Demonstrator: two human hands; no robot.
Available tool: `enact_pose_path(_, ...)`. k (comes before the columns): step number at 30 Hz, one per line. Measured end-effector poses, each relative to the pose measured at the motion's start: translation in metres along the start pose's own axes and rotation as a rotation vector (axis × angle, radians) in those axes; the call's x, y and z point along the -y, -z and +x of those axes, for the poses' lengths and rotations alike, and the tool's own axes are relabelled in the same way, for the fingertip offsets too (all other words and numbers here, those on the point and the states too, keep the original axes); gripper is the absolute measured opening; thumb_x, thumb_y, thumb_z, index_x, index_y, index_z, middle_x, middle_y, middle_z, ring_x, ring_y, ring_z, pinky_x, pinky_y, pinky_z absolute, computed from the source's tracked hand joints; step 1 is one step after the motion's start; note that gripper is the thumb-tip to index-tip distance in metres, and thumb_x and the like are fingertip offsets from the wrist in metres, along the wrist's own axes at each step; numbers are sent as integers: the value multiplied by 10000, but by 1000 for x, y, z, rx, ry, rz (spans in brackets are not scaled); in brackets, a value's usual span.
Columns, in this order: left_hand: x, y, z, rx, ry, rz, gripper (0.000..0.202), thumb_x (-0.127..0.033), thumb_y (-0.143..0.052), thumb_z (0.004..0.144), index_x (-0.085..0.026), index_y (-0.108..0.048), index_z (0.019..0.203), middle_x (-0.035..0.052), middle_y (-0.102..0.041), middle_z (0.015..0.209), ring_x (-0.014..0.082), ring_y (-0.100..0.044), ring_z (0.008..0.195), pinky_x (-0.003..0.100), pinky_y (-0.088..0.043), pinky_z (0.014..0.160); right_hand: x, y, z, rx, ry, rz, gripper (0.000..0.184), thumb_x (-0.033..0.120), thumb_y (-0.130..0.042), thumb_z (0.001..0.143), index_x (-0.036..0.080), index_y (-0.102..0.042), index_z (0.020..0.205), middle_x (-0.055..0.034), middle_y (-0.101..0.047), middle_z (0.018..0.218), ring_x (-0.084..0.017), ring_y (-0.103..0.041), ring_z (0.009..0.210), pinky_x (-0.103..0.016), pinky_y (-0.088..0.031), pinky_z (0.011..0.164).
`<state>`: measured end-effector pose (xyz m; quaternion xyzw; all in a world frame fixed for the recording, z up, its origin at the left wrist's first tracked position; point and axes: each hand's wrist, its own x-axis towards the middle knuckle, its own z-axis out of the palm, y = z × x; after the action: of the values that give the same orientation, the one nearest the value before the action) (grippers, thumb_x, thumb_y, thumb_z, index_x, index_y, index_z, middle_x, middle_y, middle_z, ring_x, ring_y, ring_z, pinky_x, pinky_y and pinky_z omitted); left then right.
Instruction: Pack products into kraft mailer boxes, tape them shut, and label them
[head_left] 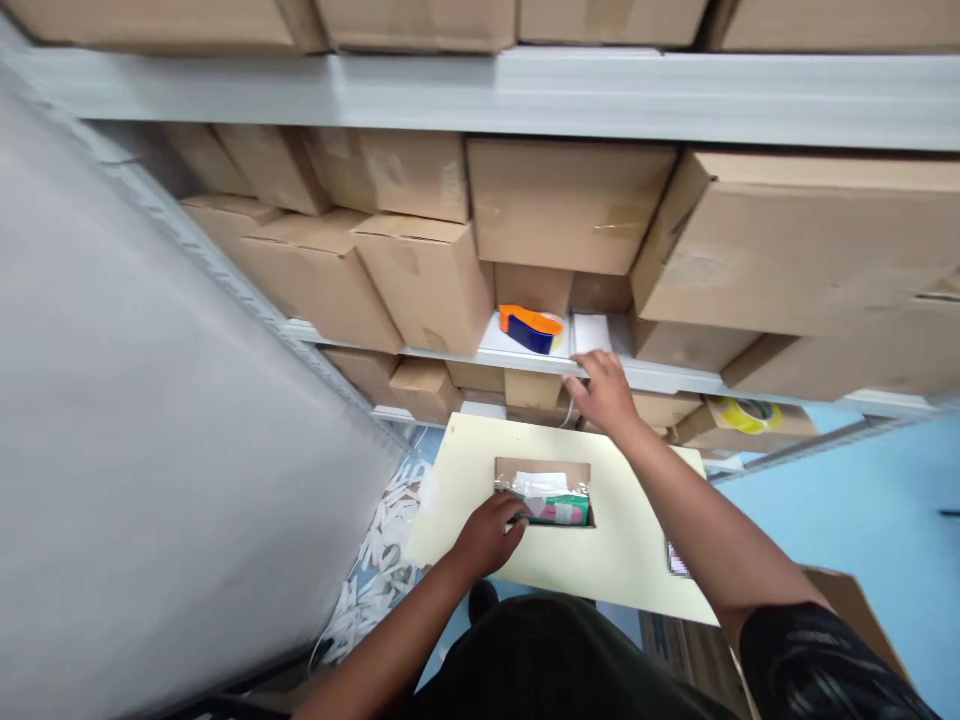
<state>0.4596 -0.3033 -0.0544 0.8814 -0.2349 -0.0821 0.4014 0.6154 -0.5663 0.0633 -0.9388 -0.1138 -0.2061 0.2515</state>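
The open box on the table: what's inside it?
Inside the box, a green and pink package and some white paper show. The left hand covers the package's left end; whatever lies beneath them is hidden.

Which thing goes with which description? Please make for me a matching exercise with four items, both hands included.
1. Left hand
2. Right hand
3. Tape dispenser
4. Tape roll

A. On a cardboard box, lower right
B. Orange and dark blue
C. At the small box on the table
D. By the shelf edge

Pairs: 1-C, 2-D, 3-B, 4-A
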Motion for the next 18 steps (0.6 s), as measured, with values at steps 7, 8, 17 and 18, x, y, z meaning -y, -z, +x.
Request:
enact_pose_path(7, -49, -45, 100, 291, -198, 146, 238, -301, -547, 961, -260, -692, 1144, 41, -706, 1170, 216, -632, 1136, 342, -505, 1005, -61, 4, -246, 143, -636, 474, 270, 441, -529, 936, 236, -695, 878, -65, -749, 946, -252, -684, 913, -371, -520, 850)
enact_pose_path(8, -58, -59, 118, 345, -229, 179, 245, -312, -545, 964, -256, -692, 1152, 43, -705, 1176, 220, -629, 1142, 348, -497, 1017, -68, 3, -274, 188, -715, 487, 281, 454, -525, 931, 237, -693, 866, -60, -748, 912, -251, -688, 874, -367, -526, 809)
enact_pose_path(17, -101, -233, 258, 618, -239, 516, 232, -319, -572, 930, -233, -707, 1099, 65, -704, 1173, 242, -650, 1088, 342, -522, 905, -117, 19, -388, 284, -965, 515, 281, 419, -509, 916, 235, -712, 854, -51, -751, 881, -239, -694, 845, -332, -497, 761)
enact_pose_path(18, -101, -249, 270, 618, -227, 538, 239, -317, -574, 927, -225, -703, 1105, 77, -699, 1179, 251, -646, 1092, 349, -520, 905, -122, 21, -391, 285, -976, 524, 276, 415, -514, 914, 234, -718, 868, -56, -755, 905, -242, -696, 862, -334, -498, 774)
